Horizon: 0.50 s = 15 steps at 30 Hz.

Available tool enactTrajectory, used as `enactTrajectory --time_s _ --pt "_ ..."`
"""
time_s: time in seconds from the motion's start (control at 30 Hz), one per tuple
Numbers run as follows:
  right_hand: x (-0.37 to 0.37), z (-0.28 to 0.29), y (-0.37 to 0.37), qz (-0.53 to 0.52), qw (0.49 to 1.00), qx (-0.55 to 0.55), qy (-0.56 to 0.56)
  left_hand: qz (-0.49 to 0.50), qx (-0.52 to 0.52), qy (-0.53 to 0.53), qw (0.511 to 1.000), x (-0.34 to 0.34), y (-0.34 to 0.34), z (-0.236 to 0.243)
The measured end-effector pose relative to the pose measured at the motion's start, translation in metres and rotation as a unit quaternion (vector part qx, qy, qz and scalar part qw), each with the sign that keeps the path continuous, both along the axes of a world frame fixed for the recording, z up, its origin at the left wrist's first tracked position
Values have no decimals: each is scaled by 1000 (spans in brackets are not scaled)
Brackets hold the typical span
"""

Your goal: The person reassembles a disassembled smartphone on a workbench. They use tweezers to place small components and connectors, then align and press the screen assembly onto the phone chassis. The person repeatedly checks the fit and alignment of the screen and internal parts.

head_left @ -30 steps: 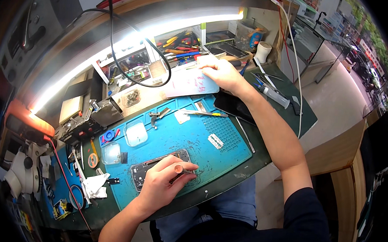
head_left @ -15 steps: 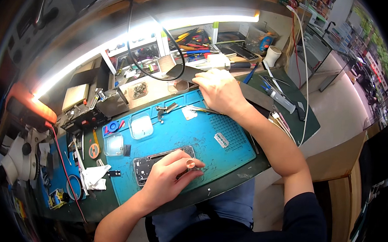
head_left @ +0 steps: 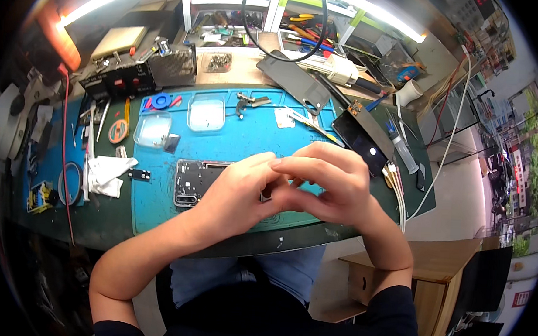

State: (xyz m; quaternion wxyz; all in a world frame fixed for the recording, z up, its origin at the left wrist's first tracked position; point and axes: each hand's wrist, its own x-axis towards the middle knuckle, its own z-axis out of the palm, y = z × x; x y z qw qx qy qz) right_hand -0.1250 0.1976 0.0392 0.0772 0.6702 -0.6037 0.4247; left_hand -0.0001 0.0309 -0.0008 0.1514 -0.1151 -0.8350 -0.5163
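My left hand (head_left: 240,191) and my right hand (head_left: 332,180) meet above the front of the blue mat, their curled fingers touching. Half a second ago the left fingertips pinched a small round copper-coloured piece; the left hand keeps its closed grip, but the fingers now hide most of what is there. Closed too are the right fingers, against the left hand, and I cannot make out what they grip. Behind and left of the left hand, an opened phone body (head_left: 186,181) with dark insides and a camera cluster lies on the mat, partly covered by that hand.
Two clear plastic boxes (head_left: 207,113) sit on the blue mat (head_left: 157,214). A dark phone panel (head_left: 289,78) lies at its back edge. Right of my hands are a black phone (head_left: 358,142) and a syringe (head_left: 403,152); a white tissue (head_left: 109,173) lies left.
My right hand has left the back of the bench and come down to my left hand. The dark panel it touched now lies uncovered. The whole view has shifted.
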Motion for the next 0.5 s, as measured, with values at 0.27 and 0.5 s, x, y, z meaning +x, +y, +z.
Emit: enactTrajectory --time_s 0.27,0.5 --pt "14 -1 2 37 987 36 -153 -73 193 -124 971 7 -8 15" --pt "15 -2 7 25 983 86 -157 -55 78 -153 984 8 -11 27"
